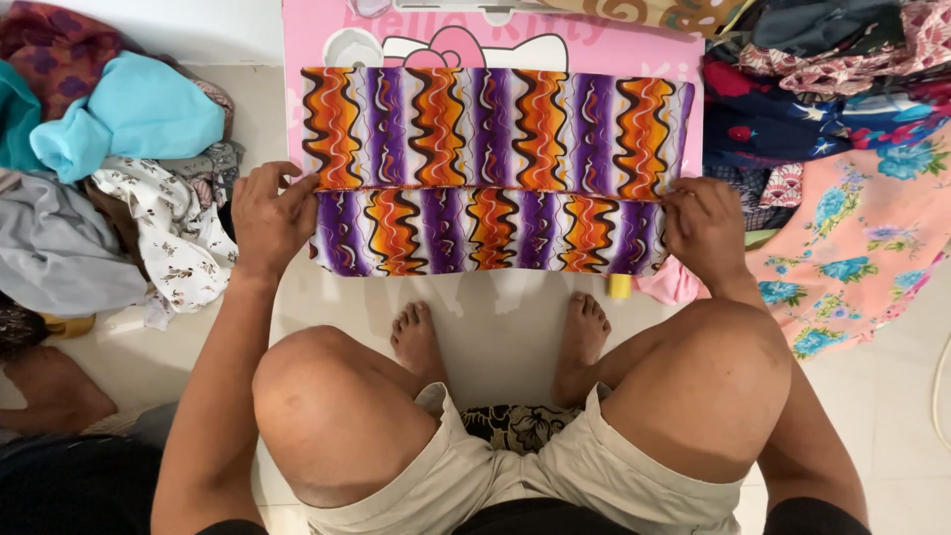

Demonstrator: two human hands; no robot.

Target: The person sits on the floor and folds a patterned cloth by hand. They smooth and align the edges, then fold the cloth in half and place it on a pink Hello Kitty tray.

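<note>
Two heaps of loose clothes flank the person, and they are the biggest things in view: one at 9 to 10 o'clock with a turquoise garment [139, 109] on top of white floral and grey pieces, one at 1 to 3 o'clock with a peach floral cloth [852, 248] under dark printed ones. Neither heap is folded, so most of the work looks left.

At 12 o'clock a pink worktop [317, 30] carries the striped cloth [495, 129], wavy orange, purple and white. It lies flat with one fold made: its near edge is turned up into a narrower band that hangs just off the worktop's front. Further folds seem to remain.

Left hand [269, 218] pinches the band's left end, grip clenched on the cloth; right hand [705, 230] grasps its right end likewise.

No basket, box or other container shows.
</note>
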